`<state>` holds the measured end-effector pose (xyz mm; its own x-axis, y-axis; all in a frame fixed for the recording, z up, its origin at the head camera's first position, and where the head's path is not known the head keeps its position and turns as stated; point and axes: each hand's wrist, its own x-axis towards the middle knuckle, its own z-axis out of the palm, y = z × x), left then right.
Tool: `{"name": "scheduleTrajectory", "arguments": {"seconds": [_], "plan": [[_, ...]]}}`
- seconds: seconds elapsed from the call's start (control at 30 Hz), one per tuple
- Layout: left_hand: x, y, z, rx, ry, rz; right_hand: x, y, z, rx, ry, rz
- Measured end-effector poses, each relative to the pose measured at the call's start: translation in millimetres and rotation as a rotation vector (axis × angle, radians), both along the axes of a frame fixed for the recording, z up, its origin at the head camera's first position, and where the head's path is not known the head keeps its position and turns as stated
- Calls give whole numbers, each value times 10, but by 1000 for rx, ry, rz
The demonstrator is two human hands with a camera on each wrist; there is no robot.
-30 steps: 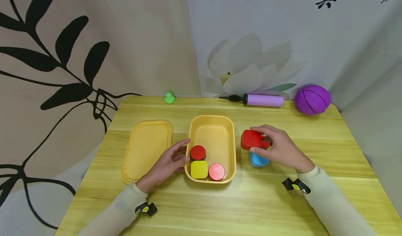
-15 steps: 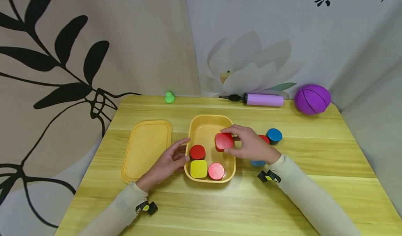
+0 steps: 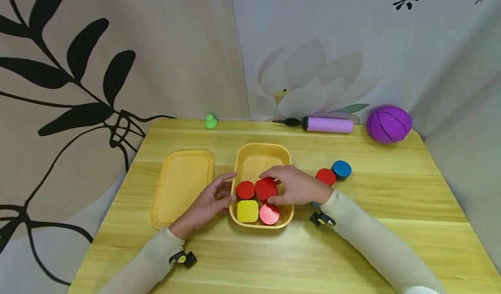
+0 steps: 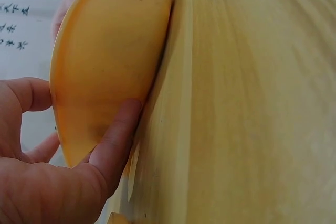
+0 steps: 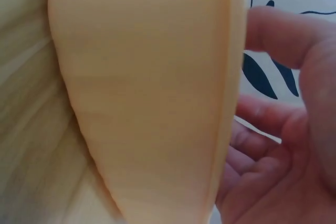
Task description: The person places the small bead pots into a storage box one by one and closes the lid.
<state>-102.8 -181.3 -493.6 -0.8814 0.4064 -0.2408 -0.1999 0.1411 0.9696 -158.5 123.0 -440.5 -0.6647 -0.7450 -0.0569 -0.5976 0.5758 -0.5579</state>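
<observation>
My right hand (image 3: 295, 184) is down in a yellow plastic box (image 3: 263, 149), pinching a red rounded-square block (image 3: 266, 190) between thumb and fingers. A round red block (image 3: 245, 190) lies just left of that block. Along the box's near end are a yellow square block (image 3: 247, 211) and a pinkish-red round block (image 3: 269, 214). My left hand (image 3: 211, 199) rests against the box's left side. Its fingers touch the outer wall and rim in the left wrist view. From the right wrist, the box wall (image 5: 142, 93) hides the block and the fingertips.
Right of the box lie a round red block (image 3: 326, 176) and a round blue block (image 3: 341, 169); another blue piece is mostly hidden under my right wrist. A yellow lid (image 3: 182, 189) lies left. Behind are a green toy (image 3: 211, 121), purple pump (image 3: 328, 125) and purple ball (image 3: 389, 124).
My right hand has carried the red rounded-square block leftward from the right of the box, then down among the other blocks inside. My left hand has stayed at the box's left side.
</observation>
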Motion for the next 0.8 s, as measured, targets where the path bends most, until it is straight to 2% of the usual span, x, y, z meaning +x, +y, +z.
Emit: {"name": "scheduleTrajectory", "arguments": {"seconds": [0.3,0.43,0.8], "plan": [[-1,4,-1,3,-8,11,-41,-87,-15,110,10,79],[11,10,-2,1,-11,14,-53,-112,-13,142,-1,83],[15,22,5,9,-7,21,-70,-99,-21,78,-49,65]]}}
